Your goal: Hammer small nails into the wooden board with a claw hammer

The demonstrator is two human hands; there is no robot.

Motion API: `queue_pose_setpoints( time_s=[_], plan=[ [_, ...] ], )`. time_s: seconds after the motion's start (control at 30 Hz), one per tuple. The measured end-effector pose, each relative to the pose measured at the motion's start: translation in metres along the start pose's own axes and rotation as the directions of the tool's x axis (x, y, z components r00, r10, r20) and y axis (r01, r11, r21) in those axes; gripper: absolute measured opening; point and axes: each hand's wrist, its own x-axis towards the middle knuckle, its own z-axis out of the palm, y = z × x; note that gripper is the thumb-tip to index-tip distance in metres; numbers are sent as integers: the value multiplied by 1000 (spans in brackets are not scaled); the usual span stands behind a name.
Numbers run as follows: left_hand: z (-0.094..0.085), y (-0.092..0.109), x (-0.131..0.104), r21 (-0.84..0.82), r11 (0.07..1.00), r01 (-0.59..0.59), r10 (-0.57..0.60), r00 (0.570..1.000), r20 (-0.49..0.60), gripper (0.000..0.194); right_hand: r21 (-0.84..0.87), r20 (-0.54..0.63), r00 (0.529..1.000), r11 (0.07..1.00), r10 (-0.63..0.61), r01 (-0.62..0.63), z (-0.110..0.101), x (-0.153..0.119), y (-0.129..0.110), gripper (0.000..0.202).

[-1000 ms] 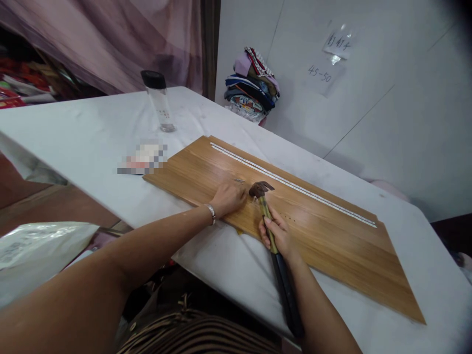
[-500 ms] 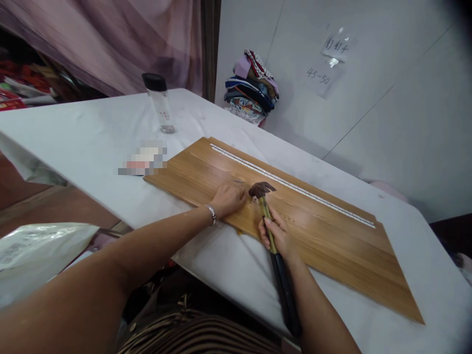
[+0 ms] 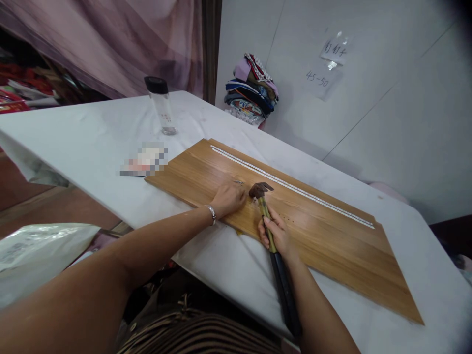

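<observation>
My right hand is wrapped round the yellowish shaft of a claw hammer, high up near the head. Its rusty head is over the wooden board, and its black grip slants back toward me. Just left of the head, my left hand rests low on the board with its fingers curled together. Whatever those fingers hold is hidden. Several small nails lie beside the left knuckles. A few dark specks, perhaps nail heads or holes, dot the wood right of the hammer.
Two white measuring strips run along the board's far side. On the white-covered table stand a black-capped clear bottle and a blurred-out flat item. Folded clothes are piled by the wall. A pale plastic bag sits lower left.
Both hands and the hammer stay almost where they were. The whole view has shifted very slightly.
</observation>
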Motion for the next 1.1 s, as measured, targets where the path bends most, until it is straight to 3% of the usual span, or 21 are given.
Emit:
queue_pose_setpoints(
  time_s=[0.23, 0.43, 0.87, 1.1],
  plan=[
    [-2, 2, 0, -7, 999, 43, -43, 999, 17, 40, 1, 0, 1000, 1000, -9, 9, 1, -1, -2, 78],
    [0, -1, 2, 45, 999, -20, 20, 1000, 2, 40, -50, 10, 1000, 999, 13, -13, 4, -1, -5, 80],
    [-4, 3, 0, 33, 999, 35, -35, 999, 21, 37, -65, 6, 1000, 998, -7, 7, 6, -3, -6, 83],
    [-2, 0, 0, 21, 1000, 2, -2, 1000, 22, 40, -49, 3, 1000, 999, -10, 10, 5, -1, -4, 84]
  ],
)
